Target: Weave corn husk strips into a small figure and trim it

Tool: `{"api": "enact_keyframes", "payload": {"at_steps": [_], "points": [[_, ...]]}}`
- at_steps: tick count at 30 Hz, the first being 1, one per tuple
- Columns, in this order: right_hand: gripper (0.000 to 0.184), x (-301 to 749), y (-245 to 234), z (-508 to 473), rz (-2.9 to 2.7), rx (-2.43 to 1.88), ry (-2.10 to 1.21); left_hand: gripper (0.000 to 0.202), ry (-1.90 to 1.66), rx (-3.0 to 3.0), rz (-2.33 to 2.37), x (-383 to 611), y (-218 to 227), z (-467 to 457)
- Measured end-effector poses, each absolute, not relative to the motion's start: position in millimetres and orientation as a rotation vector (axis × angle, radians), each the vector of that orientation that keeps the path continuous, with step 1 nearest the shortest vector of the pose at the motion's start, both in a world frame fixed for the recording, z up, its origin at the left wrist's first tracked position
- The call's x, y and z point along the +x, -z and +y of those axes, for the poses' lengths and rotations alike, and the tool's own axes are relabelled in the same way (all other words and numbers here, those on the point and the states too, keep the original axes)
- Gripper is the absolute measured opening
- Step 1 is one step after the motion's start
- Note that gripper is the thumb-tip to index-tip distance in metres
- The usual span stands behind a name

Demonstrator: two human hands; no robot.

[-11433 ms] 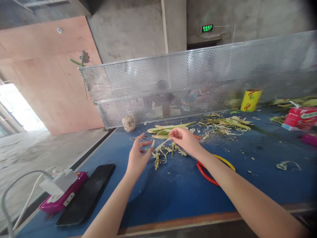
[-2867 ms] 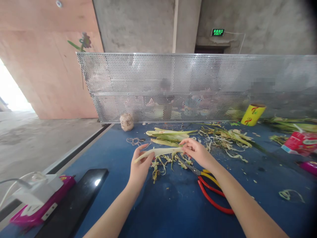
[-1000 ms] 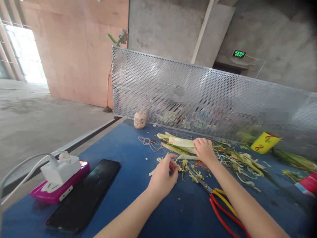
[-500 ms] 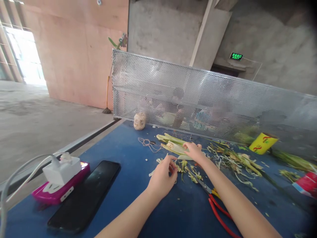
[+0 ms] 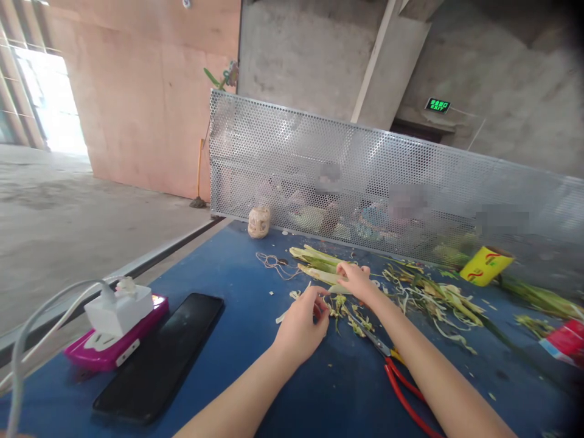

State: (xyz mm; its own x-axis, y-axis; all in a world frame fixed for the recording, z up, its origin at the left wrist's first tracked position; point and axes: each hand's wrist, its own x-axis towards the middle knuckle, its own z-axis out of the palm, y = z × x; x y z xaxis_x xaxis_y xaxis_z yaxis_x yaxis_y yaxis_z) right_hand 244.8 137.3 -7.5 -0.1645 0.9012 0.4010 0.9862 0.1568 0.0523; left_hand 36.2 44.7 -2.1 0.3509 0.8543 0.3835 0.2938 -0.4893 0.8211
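My left hand [image 5: 301, 325] hovers low over the blue table [image 5: 237, 286], its fingers curled and thumb and forefinger pinched together beside a small heap of green scraps [image 5: 342, 307]; what they pinch is too small to name. My right hand [image 5: 356, 281] lies over the near end of a pale green stalk [image 5: 319, 275], fingers bent round it. More peeled stalks [image 5: 314, 255] are stacked just behind it. Scissors with red and yellow handles [image 5: 404, 383] lie under my right forearm.
A black phone [image 5: 159, 359] and a pink power bank with a white charger [image 5: 114, 325] lie at the left. A twine ball [image 5: 258, 221] sits by the perforated metal screen [image 5: 387, 176]. Peelings [image 5: 438, 298], a yellow roll [image 5: 486, 266] and a red packet [image 5: 568, 340] lie to the right.
My right hand has drawn back from the stalk stack towards me, onto the nearest stalk. My left hand has stayed by the scraps with its fingers pinched.
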Motion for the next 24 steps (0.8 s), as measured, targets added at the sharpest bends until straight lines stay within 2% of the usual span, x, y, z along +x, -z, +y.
{"api": "enact_keyframes", "payload": {"at_steps": [2,6,9,12,15,19,24], "points": [[0.019,242,2,131,-2.157,-1.753,0.535,0.024,-1.116,1.932,0.998,36,2,45],[0.014,235,-13,109,-2.172,-1.591,0.729,0.025,-1.182,1.654,1.021,39,2,49],[0.018,226,-21,85,-2.2,-1.435,0.87,0.037,-1.275,1.296,1.011,42,0,53],[0.015,213,-25,61,-2.201,-1.068,1.2,0.051,-1.365,1.023,0.939,43,-3,56],[0.015,202,-26,45,-2.191,-0.909,1.296,0.054,-1.425,0.889,0.836,41,-6,56],[0.013,196,-25,36,-2.177,-0.954,1.184,0.055,-1.464,0.801,0.759,38,-7,56],[0.01,193,-33,26,-2.218,-1.208,0.648,0.055,-1.421,0.75,0.718,34,-7,57]]}}
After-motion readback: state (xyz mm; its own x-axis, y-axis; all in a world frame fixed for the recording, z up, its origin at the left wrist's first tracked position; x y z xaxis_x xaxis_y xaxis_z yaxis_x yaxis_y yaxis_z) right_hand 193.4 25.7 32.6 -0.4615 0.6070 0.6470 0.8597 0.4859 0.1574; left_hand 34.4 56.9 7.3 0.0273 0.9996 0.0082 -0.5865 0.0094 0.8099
